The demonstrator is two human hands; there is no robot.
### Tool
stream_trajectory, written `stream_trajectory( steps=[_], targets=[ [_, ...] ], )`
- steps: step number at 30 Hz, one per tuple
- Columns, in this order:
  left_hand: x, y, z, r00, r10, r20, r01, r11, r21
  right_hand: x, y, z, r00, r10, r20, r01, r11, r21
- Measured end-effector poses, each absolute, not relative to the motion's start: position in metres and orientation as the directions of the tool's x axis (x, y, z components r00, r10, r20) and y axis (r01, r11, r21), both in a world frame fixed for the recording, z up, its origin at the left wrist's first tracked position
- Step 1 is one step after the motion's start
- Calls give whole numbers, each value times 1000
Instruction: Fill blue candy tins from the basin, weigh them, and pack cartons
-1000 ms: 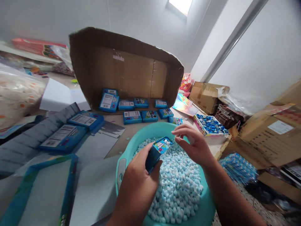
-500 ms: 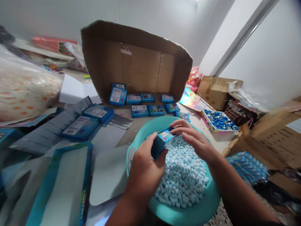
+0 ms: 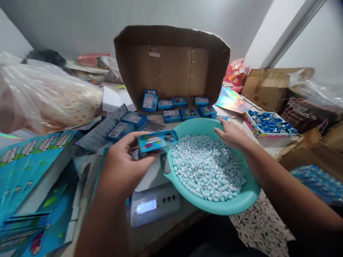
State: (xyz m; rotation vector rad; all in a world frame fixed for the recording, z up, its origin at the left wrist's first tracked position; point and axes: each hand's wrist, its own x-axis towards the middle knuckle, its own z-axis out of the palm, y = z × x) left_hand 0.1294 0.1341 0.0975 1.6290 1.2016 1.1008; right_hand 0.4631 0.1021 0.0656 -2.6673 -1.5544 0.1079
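My left hand (image 3: 122, 162) grips a small blue printed candy box (image 3: 158, 140), its fingers wrapped round one end. The box is held level just left of the basin, above a kitchen scale (image 3: 155, 204) with a lit display. A turquoise basin (image 3: 211, 209) holds many small pale blue and white candies (image 3: 209, 167). At the basin's far right rim is my right hand (image 3: 233, 132), its thumb on the inner side and the fingers over the edge. Parts of those fingers are hidden.
Several blue boxes (image 3: 171, 116) lie in and before an upturned cardboard carton (image 3: 171, 71). A tray of blue lids or caps (image 3: 270, 123) stands at right. Flat printed cartons (image 3: 34, 157) and a large plastic bag (image 3: 61, 103) are at left.
The box has moved left in my left hand, from over the candies to beside the basin. My right hand has left the box for the basin's rim. The view has shifted.
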Motion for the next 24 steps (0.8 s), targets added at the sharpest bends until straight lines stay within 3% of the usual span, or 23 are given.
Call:
stream_trajectory(
  steps=[4,7,13,17,21,24],
  targets=[
    [80,148,81,142,987,81,249,-115,962,464,113,64,447,894,37,894,-446,-48],
    [72,156,61,225,974,12,295,-80,952,471,120,61,376,921,98,926,-375,-28],
    [84,160,40,464,878,-120,324,-42,945,473,128,57,250,952,176,950,-276,143],
    [73,155,45,473,880,48,172,-146,974,468,129,59,253,949,190,949,-282,143],
    [64,147,56,309,906,290,41,-318,947,466,128,64,265,947,182,952,-287,108],
    [66,142,61,160,907,389,70,-403,912,465,129,64,288,940,182,946,-309,98]
  ],
)
